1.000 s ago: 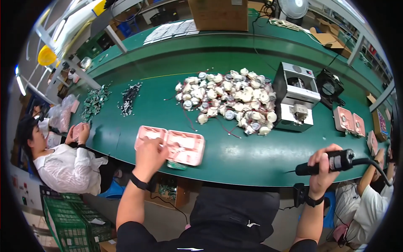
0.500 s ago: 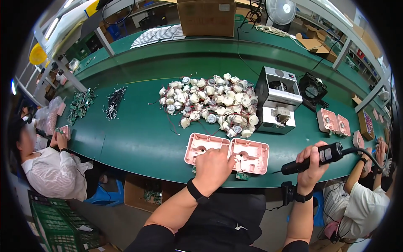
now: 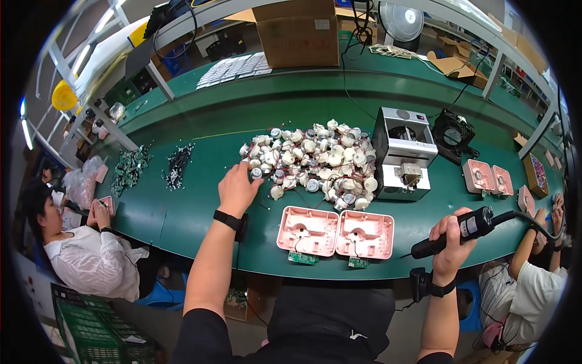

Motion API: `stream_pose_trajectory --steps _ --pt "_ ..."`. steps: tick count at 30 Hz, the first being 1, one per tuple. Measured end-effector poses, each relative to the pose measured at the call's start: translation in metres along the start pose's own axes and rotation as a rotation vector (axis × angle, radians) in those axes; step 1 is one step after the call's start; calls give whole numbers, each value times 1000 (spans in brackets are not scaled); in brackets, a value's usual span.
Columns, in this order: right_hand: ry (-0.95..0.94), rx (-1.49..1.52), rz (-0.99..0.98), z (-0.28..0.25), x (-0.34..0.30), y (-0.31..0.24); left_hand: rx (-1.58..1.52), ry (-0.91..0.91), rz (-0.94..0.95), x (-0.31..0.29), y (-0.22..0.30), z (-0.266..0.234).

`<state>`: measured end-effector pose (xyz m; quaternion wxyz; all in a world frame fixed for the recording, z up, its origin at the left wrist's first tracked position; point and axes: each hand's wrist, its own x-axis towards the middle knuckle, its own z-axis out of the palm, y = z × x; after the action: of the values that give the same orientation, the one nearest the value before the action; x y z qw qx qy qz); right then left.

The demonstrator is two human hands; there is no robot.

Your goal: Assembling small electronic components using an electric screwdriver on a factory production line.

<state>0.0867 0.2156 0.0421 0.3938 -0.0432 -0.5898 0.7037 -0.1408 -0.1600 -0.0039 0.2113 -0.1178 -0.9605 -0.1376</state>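
The one view looks down and forward from head height, through the left of two side-by-side fisheyes. The hands (image 3: 237, 189) sit fairly near, and the surface (image 3: 193, 219) bends across the wide frame beyond.

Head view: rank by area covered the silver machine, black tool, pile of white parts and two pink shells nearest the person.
1. Pile of white parts
2. Silver machine
3. Left pink shell and right pink shell, too alike to rank
4. Black tool, partly hidden

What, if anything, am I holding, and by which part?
Your right grip holds the black corded tool around its mid-barrel. Your left grip is at the left edge of the motor pile; whether it holds anything can't be told.
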Motion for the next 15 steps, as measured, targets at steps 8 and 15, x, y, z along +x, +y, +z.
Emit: stream_pose_trajectory --steps 8,15 --pt "-36 -71 -48 9 -6 1 -200 -136 -118 7 -7 0" --pt "-24 -76 -1 10 -2 -3 -1086 -251 -354 1 -46 -21"
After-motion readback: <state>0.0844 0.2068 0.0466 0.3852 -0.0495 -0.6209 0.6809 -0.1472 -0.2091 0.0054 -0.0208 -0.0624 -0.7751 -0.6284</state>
